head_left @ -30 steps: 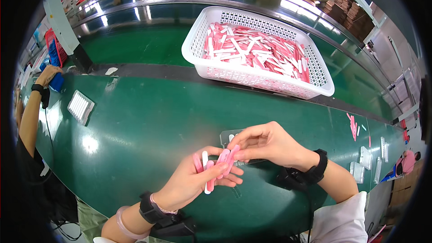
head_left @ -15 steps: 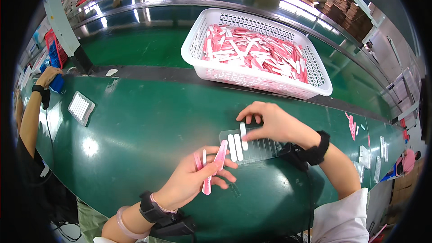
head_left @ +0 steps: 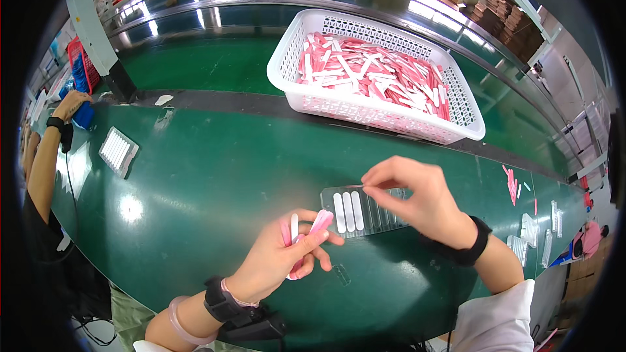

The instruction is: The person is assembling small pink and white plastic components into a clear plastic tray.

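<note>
My left hand (head_left: 277,248) is closed round a few pink and white nail files (head_left: 321,221), which stick out past the thumb. To its right lies a clear plastic tray (head_left: 385,221) with narrow slots; three white nail files (head_left: 348,212) lie side by side in its left slots. Over the tray's far edge is my right hand (head_left: 417,199), thumb and fingertips pinched together just beyond the third file. Whether anything is between those fingertips is hidden. The right hand and wrist cover the tray's right end.
A white perforated basket (head_left: 385,120) full of pink and white files stands at the back. A filled tray (head_left: 119,152) lies left; loose pink files (head_left: 510,186) and clear trays (head_left: 529,229) lie right. Another person's hand (head_left: 72,104) holds something blue at far left.
The third white file has gone from tilted under my right fingers to flat in its slot. My right hand has risen off it and pinched. The files in my left hand have shifted.
</note>
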Tool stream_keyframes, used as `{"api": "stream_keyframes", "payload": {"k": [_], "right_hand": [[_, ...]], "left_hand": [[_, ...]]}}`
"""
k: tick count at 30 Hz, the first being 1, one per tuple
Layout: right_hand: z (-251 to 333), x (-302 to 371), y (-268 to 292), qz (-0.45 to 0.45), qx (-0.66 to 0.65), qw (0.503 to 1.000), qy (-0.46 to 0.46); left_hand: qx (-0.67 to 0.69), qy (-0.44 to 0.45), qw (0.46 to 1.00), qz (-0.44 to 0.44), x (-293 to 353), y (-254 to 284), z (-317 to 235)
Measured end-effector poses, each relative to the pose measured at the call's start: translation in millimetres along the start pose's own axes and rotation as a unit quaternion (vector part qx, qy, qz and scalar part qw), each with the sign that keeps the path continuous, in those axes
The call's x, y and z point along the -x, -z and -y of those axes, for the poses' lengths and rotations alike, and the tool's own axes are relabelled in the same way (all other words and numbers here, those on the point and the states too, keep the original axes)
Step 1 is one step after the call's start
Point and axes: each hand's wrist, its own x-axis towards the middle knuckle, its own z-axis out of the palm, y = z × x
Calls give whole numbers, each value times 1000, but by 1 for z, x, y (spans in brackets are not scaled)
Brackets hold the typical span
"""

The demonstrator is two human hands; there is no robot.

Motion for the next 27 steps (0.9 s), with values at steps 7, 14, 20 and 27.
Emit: {"api": "stream_keyframes", "payload": {"k": [7, 14, 20, 27], "right_hand": [[-2, 42, -14, 90, 555, 781, 270], [15, 41, -26, 45, 17, 999, -20], [3, 20, -13, 20, -249, 960, -129], [-15, -20, 28, 65, 87, 985, -132]], "left_hand": [[66, 43, 997, -10, -1, -4, -3], [19, 11, 999, 26, 0, 1, 1], [86, 54, 994, 26, 0, -3, -1], [13, 49, 997, 52, 0, 0, 1]]}}
